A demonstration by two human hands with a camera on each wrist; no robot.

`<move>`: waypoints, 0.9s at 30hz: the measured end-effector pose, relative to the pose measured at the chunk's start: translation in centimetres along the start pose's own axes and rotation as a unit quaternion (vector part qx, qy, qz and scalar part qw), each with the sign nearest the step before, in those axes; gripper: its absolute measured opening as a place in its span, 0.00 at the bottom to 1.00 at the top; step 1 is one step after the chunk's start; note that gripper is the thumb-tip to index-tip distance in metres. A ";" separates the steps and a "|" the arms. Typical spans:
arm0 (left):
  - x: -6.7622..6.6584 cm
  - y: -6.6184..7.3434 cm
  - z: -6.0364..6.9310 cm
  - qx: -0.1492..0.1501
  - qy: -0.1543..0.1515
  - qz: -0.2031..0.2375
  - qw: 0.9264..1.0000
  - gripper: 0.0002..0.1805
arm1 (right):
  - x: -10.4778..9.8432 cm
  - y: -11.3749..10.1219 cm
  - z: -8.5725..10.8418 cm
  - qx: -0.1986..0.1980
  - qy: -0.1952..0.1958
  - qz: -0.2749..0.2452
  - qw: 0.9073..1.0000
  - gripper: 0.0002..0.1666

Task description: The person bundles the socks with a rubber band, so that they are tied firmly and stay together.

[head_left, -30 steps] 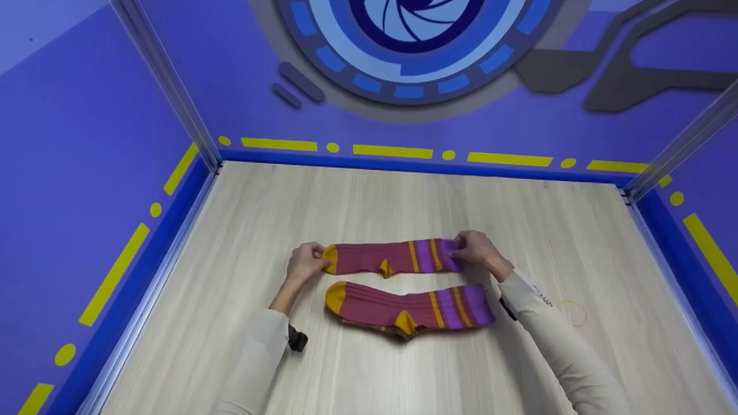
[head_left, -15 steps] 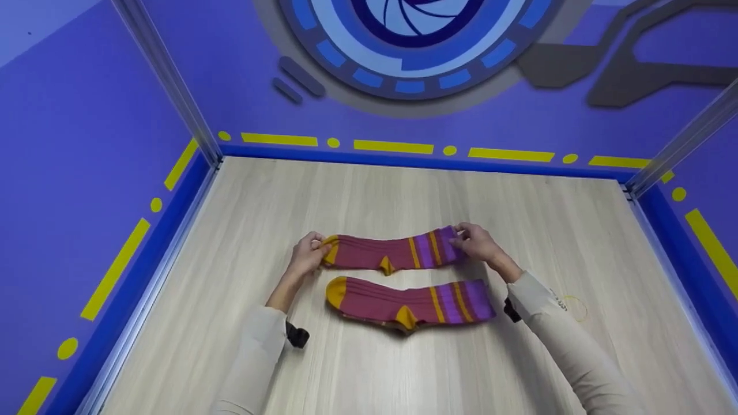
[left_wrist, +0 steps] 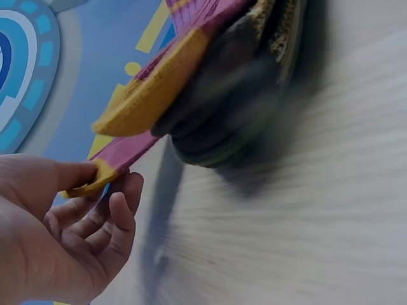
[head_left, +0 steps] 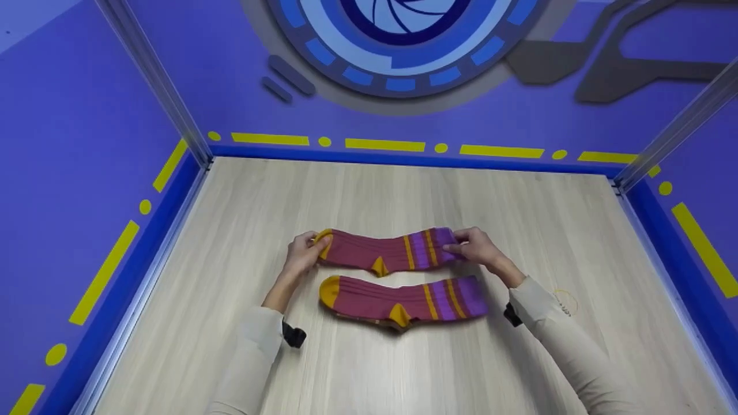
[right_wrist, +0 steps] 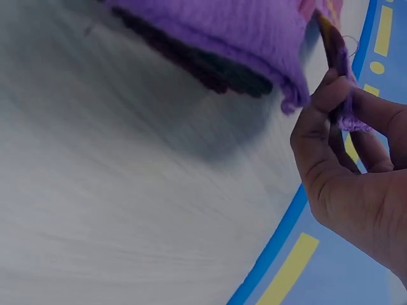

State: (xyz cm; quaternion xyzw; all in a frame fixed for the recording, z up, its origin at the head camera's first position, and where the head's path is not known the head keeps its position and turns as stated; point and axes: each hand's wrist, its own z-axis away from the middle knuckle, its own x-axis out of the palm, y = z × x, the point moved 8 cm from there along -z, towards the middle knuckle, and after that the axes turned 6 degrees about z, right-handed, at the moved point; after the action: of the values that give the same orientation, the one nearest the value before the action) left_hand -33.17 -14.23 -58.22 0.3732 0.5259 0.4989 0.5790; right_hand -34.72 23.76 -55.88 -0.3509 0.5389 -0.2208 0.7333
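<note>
The far sock (head_left: 357, 251) is stretched lengthwise between 2 hands above the middle of the table (head_left: 259, 196), toe to the left and cuff to the right. It is maroon, with a yellow toe, a yellow heel pointing toward the person, and a purple cuff crossed by 2 yellow stripes. The left hand (head_left: 301, 253) pinches the toe end, thumb on the near face and fingers behind; in the left wrist view its other fingers curl loosely, clear of the fabric. The right hand (head_left: 479, 248) pinches the cuff edge between thumb and fingers.

Just nearer the person, and apart from both hands, lies the near sock (head_left: 369, 300). It has the same colours, with its toe and heel facing the same ways. Dark layers (left_wrist: 216, 127) seem to lie under it, though the left wrist view is too blurred there to make out what they are.

Beige sleeves (head_left: 245, 351) cover the forearms, and a black device (head_left: 294, 335) sits at each wrist. A thin yellow ring (head_left: 576, 301) lies on the table beside the right sleeve. Behind the table stands a blue-purple wall (head_left: 242, 104) with a row of yellow marks (head_left: 385, 144) along its foot and a round emblem (head_left: 400, 85) above. Metal posts (head_left: 161, 86) stand at the 2 back corners.
</note>
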 end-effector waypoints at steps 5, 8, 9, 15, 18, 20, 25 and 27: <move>-0.7 0.9 0.0 0.031 0.034 0.006 0.999 0.11 | -0.9 -0.3 0.8 -0.014 0.011 -0.027 0.999 0.20; -1.0 1.4 0.1 0.041 0.050 0.027 0.998 0.11 | -1.4 -0.5 1.2 -0.017 0.018 -0.047 0.999 0.22; -1.1 1.6 0.1 0.045 0.053 0.033 0.997 0.11 | -1.6 -0.5 1.3 -0.016 0.017 -0.057 0.998 0.23; -1.4 2.3 0.5 0.051 0.061 0.060 0.995 0.11 | -2.2 -0.7 1.9 -0.007 0.013 -0.096 0.995 0.18; -1.4 2.8 0.7 0.058 0.057 0.064 0.995 0.11 | -2.6 -0.7 2.2 -0.004 0.018 -0.101 0.995 0.14; -1.4 3.3 0.9 0.067 0.051 0.065 0.994 0.10 | -2.9 -0.7 2.4 -0.001 0.022 -0.102 0.995 0.11; -1.2 4.6 1.8 0.075 0.025 0.071 0.994 0.11 | -3.6 -0.5 3.0 0.001 0.027 -0.111 0.993 0.15; -1.1 4.8 2.1 0.078 0.016 0.072 0.994 0.11 | -3.9 -0.5 3.3 0.003 0.028 -0.124 0.992 0.18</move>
State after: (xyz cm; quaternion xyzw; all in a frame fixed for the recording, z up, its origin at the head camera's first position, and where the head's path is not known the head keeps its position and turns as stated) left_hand -31.93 -14.06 -53.00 0.4460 0.5440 0.5030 0.5021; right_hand -32.82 27.08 -52.43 -0.4065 0.5108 -0.3216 0.6858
